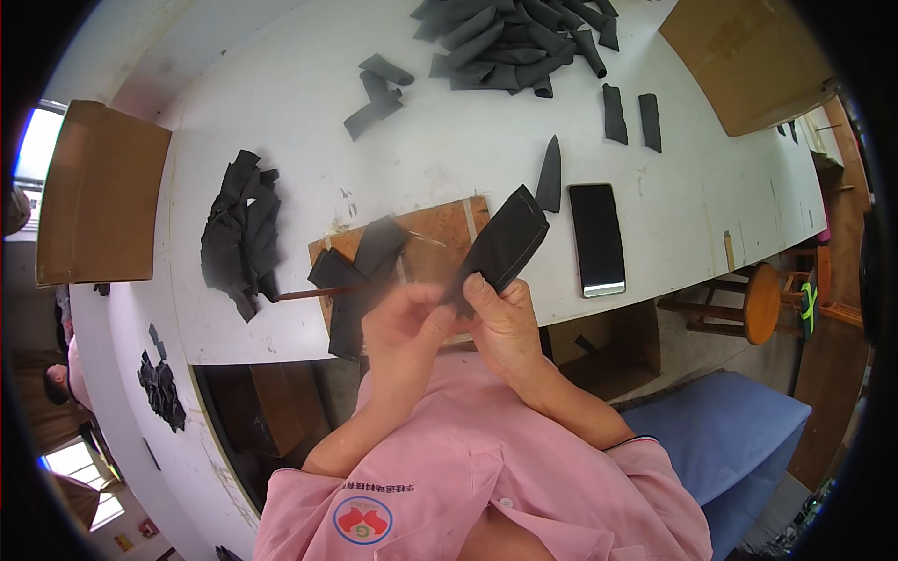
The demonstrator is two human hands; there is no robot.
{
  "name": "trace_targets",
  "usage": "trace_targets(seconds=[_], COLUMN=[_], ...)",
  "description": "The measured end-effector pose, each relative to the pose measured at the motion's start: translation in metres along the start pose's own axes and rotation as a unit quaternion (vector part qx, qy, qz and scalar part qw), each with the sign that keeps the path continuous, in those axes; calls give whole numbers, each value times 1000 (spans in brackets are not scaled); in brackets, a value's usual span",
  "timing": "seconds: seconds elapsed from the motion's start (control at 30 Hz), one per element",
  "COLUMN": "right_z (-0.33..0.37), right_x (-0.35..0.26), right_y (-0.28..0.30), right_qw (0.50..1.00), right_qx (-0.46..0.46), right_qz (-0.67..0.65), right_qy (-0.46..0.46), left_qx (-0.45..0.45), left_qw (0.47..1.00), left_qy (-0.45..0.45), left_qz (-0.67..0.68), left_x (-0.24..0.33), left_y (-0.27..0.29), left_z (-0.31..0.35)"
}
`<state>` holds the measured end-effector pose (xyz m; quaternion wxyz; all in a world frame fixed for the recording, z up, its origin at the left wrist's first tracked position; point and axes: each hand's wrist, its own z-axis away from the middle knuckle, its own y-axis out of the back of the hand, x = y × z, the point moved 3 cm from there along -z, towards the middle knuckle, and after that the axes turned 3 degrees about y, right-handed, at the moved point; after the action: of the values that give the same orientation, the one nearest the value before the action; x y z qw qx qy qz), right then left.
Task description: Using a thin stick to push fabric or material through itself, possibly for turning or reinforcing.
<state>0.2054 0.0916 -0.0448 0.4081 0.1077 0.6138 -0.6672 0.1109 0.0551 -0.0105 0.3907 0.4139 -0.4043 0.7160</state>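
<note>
The held piece, black and flat with a pale line near its edge, is in front of the person, tilted up over the right end of the board. The right hand has its fingers clamped on the lower end, thumb on top. The left hand is just beside that end, thumb and forefinger close together; blur hides whether they pinch the piece, so its grip cannot be told. A thin stick runs toward the left hand, but whether the two touch is unclear.

The work on this piece looks partway along: it is in hand, neither laid down nor added to a pile. Black strips lie crossed on the board's left part, and a left pile of flatter, crumpled pieces lies near it; both could be work left to do. The far pile holds many rolled, tube-like pieces, with a small cluster and two single tubes apart from it. These look more shaped and may be the done share, though the picture alone cannot settle which pile feeds which. A pointed piece lies on the surface near the phone.
</note>
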Motion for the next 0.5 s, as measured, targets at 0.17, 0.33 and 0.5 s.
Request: trace_targets(seconds=[0.17,0.33,0.5], right_z=[-2,11,18], right_x=[3,-15,-9], right_y=[-1,10,-28], right_qw=[994,743,847], right_qx=[-16,-9,-98], right_qz=[96,657,466], right_qy=[-56,125,234], left_qx=[17,35,-2], left_qw=[999,989,965], left_qy=[-28,-84,-151], left_qz=[-26,-115,-213], left_x=[-1,4,-5], left_y=[15,39,44], left_z=[1,1,12])
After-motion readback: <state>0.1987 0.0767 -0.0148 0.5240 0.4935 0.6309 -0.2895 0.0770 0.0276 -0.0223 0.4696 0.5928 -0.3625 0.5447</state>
